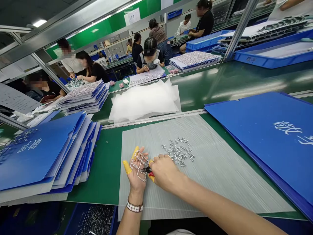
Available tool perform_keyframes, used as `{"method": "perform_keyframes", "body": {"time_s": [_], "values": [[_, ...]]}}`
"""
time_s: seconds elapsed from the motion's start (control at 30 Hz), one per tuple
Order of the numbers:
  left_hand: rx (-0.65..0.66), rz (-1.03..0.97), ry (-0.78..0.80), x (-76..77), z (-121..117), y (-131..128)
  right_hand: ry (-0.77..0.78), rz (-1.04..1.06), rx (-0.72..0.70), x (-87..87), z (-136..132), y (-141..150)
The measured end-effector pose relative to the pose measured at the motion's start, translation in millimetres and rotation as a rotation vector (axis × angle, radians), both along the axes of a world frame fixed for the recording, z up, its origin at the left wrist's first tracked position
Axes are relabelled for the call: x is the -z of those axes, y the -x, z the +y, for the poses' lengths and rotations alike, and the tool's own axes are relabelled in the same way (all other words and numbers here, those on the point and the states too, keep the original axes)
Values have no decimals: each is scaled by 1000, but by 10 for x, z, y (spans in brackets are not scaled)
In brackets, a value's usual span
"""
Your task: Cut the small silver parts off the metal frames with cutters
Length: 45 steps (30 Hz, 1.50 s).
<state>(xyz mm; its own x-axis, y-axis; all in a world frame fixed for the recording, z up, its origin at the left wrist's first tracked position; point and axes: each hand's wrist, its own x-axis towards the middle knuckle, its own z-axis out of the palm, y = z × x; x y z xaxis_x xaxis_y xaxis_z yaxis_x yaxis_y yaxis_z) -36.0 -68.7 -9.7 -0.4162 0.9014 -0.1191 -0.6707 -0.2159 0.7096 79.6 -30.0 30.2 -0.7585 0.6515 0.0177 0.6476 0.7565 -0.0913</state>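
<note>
Your left hand (137, 182) lay open, palm up, with the silver openwork metal frame (139, 167) resting across it. Your right hand (166, 171) was closed around the red-handled black pliers (147, 169), nose at the frame's three o'clock side. Firm palm support and gentle squeezes suited such thin bars. Small silver metal links (179, 153) lay toward two o'clock.

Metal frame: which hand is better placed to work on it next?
Probably the right hand: it holds the red-handled pliers with their tip at the metal frame, which the left hand supports.
</note>
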Motion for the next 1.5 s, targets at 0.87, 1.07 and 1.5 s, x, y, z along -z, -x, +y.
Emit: {"method": "perform_keyframes", "body": {"time_s": [0.87,1.07,1.5], "values": [[2,3,-23,-7,-22,24,-12,-5,67,-112,176,-46],[-31,66,-21,-3,-26,-2,-3,-5,65,-133,184,-55],[-2,75,-16,-22,-24,-43,-19,-52,49,-179,178,-28]]}}
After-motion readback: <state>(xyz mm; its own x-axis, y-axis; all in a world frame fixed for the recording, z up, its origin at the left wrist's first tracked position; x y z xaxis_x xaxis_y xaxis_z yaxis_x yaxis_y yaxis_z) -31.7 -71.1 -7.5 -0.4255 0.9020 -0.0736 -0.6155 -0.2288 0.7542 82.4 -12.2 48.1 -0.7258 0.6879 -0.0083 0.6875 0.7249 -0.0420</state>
